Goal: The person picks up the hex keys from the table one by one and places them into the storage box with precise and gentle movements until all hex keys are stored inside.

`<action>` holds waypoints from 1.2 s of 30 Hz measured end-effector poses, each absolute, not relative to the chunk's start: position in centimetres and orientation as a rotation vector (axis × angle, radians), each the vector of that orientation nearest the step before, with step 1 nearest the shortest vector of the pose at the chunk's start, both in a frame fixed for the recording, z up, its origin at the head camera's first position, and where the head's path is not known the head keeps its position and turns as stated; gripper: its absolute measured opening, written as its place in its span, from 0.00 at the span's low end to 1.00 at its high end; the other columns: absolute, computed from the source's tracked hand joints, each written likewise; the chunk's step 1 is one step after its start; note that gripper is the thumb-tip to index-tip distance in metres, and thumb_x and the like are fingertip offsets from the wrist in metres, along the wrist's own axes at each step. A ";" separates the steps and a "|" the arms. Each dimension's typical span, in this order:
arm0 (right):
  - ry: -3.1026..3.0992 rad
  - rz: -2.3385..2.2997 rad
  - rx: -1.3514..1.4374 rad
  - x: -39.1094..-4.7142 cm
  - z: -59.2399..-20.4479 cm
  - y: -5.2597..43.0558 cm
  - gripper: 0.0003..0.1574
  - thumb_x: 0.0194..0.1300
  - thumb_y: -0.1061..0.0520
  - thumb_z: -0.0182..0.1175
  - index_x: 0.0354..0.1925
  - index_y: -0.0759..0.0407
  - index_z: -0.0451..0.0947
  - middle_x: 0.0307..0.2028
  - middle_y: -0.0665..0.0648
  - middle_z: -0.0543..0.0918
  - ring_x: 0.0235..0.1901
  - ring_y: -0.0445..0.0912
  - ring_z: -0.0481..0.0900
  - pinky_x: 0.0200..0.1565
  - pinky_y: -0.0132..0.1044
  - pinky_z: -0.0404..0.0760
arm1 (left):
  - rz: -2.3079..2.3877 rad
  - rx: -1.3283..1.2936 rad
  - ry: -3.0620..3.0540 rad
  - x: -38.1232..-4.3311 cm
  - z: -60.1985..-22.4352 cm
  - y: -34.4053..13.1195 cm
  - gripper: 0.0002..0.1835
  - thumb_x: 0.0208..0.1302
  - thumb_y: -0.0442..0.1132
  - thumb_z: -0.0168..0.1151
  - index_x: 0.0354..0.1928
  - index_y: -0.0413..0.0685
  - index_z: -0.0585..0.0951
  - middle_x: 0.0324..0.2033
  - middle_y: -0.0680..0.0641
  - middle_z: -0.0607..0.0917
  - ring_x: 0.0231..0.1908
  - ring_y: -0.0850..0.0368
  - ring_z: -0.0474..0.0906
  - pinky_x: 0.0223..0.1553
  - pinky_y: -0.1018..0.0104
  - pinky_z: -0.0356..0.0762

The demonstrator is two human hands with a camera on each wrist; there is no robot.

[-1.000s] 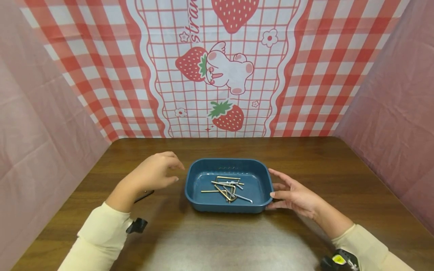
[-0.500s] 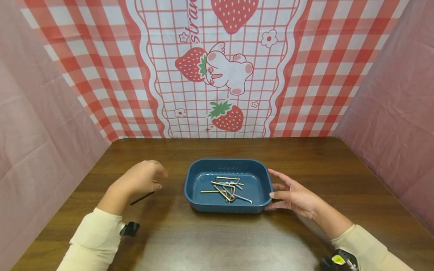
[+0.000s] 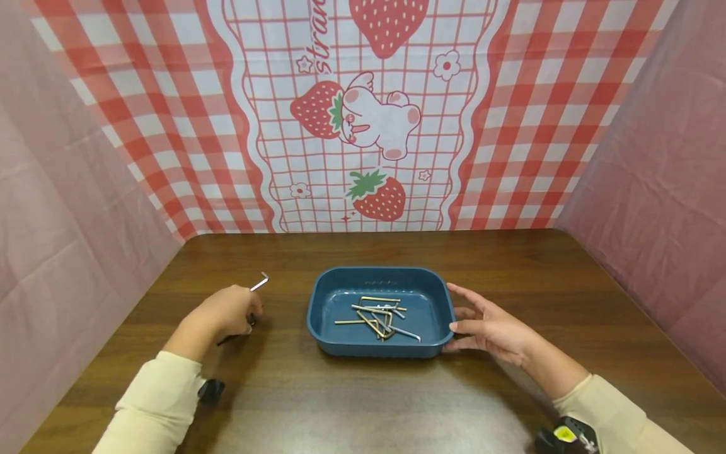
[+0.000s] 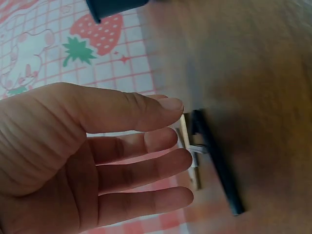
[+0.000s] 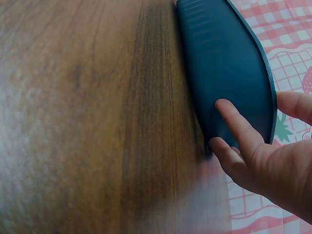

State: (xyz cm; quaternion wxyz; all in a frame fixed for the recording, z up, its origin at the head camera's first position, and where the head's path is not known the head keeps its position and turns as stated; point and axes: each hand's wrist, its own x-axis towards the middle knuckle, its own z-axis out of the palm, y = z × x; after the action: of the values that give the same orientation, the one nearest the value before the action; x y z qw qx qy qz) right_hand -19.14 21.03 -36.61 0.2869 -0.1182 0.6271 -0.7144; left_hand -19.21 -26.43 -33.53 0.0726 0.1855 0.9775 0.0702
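Note:
My left hand (image 3: 229,309) is low over the left side of the table, at a small group of L-shaped hex keys. In the left wrist view its fingers are extended, with the fingertips right at a brass-coloured hex key (image 4: 196,178). A black hex key (image 4: 222,170) lies beside it. A silver hex key (image 3: 259,282) shows beyond the hand's far side in the head view. My right hand (image 3: 496,331) touches the right end of a blue rectangular tray (image 3: 368,349), its fingers spread against the outer wall. Inside the tray lie several silver and brass hex keys (image 3: 377,318).
The brown wooden table (image 3: 351,410) carries the tray near its middle. A strawberry-print cloth (image 3: 363,126) hangs along the back, and pink cloths (image 3: 652,208) close in both sides.
My left hand has moved left, away from the tray, and down toward the loose hex keys. The silver hex key has come into sight beyond it. My right hand stays at the tray.

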 end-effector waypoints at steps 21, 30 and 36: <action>1.682 -1.910 -0.327 -19.1 -36.6 20.9 0.56 0.65 0.68 0.58 0.77 0.56 0.34 0.67 0.82 0.49 0.51 0.66 0.77 0.52 0.61 0.76 | 0.262 0.635 2.947 -19.3 -35.5 -26.3 0.17 0.37 0.18 0.59 0.25 0.49 0.80 0.20 0.54 0.75 0.24 0.60 0.70 0.27 0.64 0.74; 1.694 -1.907 -0.312 -19.1 -36.6 21.0 0.55 0.66 0.68 0.58 0.77 0.56 0.35 0.67 0.81 0.50 0.51 0.65 0.77 0.51 0.61 0.77 | 0.251 0.705 2.947 -19.4 -35.1 -26.0 0.16 0.34 0.22 0.64 0.27 0.49 0.81 0.21 0.55 0.74 0.24 0.61 0.69 0.30 0.63 0.75; 1.696 -1.905 -0.310 -19.0 -36.6 21.0 0.55 0.66 0.68 0.58 0.77 0.56 0.35 0.67 0.81 0.50 0.51 0.66 0.77 0.51 0.61 0.77 | 0.263 0.737 2.955 -19.5 -34.7 -25.7 0.15 0.35 0.23 0.65 0.28 0.48 0.81 0.21 0.55 0.74 0.24 0.62 0.69 0.28 0.66 0.73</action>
State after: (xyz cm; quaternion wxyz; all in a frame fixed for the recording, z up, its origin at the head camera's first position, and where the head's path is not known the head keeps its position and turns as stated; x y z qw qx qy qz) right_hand -19.04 20.95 -36.61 0.2823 -0.1159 0.6331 -0.7114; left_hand -19.45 -25.65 -34.66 0.0424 0.2410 0.9658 0.0859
